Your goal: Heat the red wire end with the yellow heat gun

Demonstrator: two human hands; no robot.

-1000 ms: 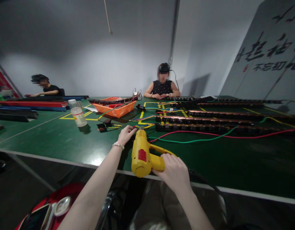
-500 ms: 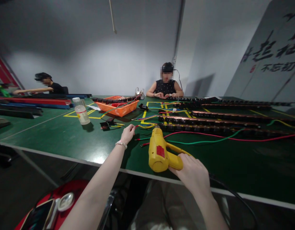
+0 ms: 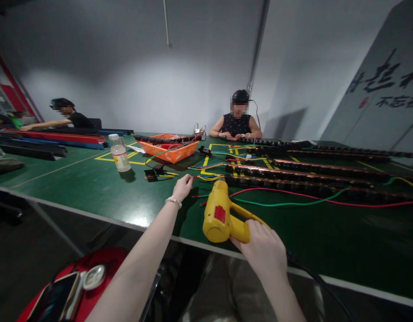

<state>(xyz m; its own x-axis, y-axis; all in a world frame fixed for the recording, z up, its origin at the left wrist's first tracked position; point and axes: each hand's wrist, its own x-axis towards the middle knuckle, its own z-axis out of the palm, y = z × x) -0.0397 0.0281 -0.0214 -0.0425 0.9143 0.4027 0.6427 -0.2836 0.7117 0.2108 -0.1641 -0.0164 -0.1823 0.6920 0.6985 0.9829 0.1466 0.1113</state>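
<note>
My right hand (image 3: 262, 250) grips the handle of a yellow heat gun (image 3: 219, 213) that rests on the green table (image 3: 92, 188), its nozzle pointing away from me. My left hand (image 3: 182, 186) is stretched forward with its fingers pinched on the end of a red wire (image 3: 198, 177), just left of the gun's nozzle. A white bead bracelet sits on my left wrist. Red and green wires (image 3: 293, 201) trail off to the right past the gun.
Long dark strips with copper rails (image 3: 310, 172) lie across the right of the table. An orange tray (image 3: 169, 150) and a plastic bottle (image 3: 120, 153) stand at centre left. One person sits opposite, another at far left. A phone lies on a red case (image 3: 65, 290) at lower left.
The heat gun and my right hand swung right, then came back a little toward my left hand. My left hand stayed pinched on the red wire. The view panned left.
</note>
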